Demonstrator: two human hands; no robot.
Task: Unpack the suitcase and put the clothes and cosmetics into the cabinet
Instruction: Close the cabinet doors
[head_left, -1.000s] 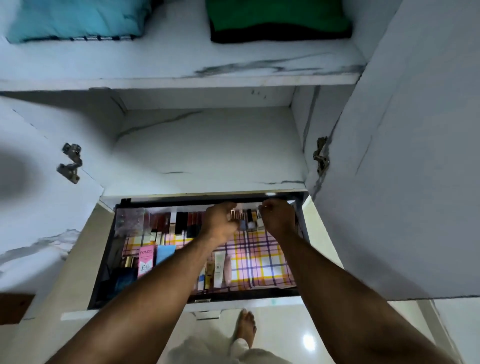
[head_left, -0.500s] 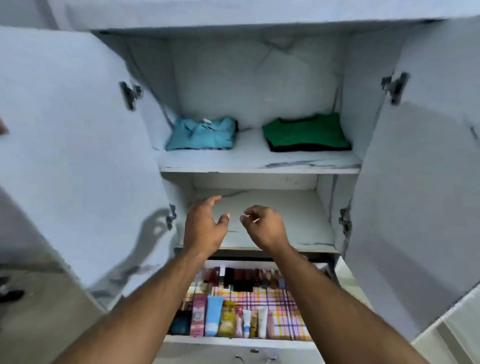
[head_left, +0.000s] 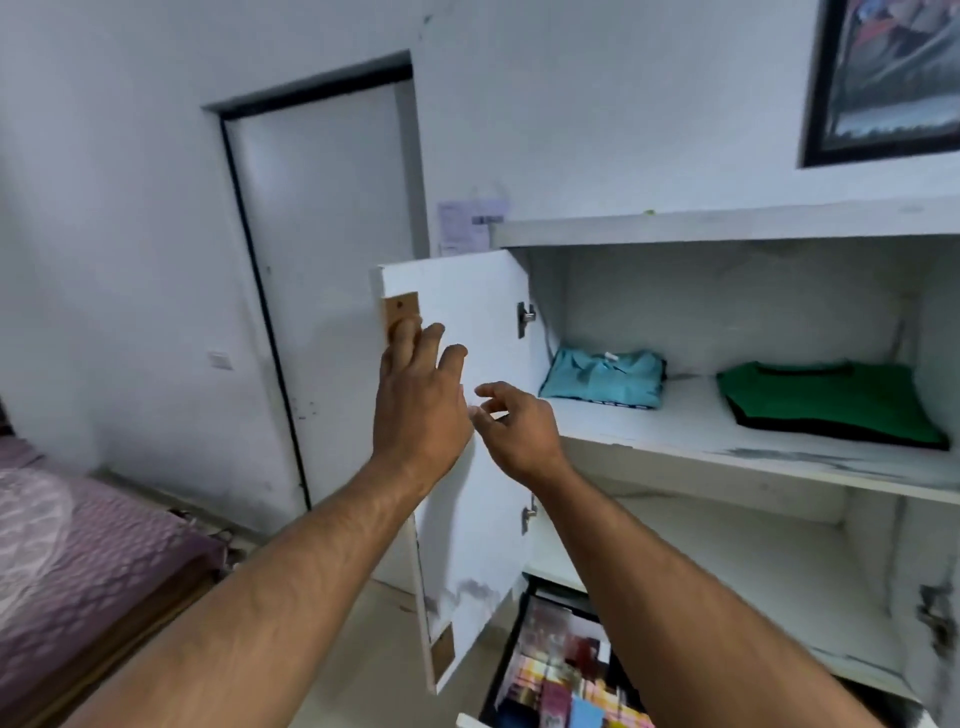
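The white cabinet (head_left: 727, 226) stands open on the right. A folded light-blue shirt (head_left: 605, 376) and a folded green garment (head_left: 826, 408) lie on its upper shelf (head_left: 727, 447). Its lower shelf (head_left: 753, 566) holds nothing visible. Below, the pulled-out drawer (head_left: 558, 675) shows cosmetics on a checked lining. My left hand (head_left: 418, 400) is raised with fingers spread in front of the open left door (head_left: 462, 415), fingertips near its outer edge. My right hand (head_left: 511, 428) hovers beside it, fingers loosely curled, holding nothing.
A bed with a purple cover (head_left: 88, 545) sits at the left. A closed white room door (head_left: 322, 280) is behind the cabinet door. A framed picture (head_left: 883, 78) hangs at the top right. The cabinet's right door hinge (head_left: 932, 621) shows at the right edge.
Both hands left the drawer's cosmetics and rose. My view swung up and left. My left hand now reaches toward the edge of the cabinet's left door.
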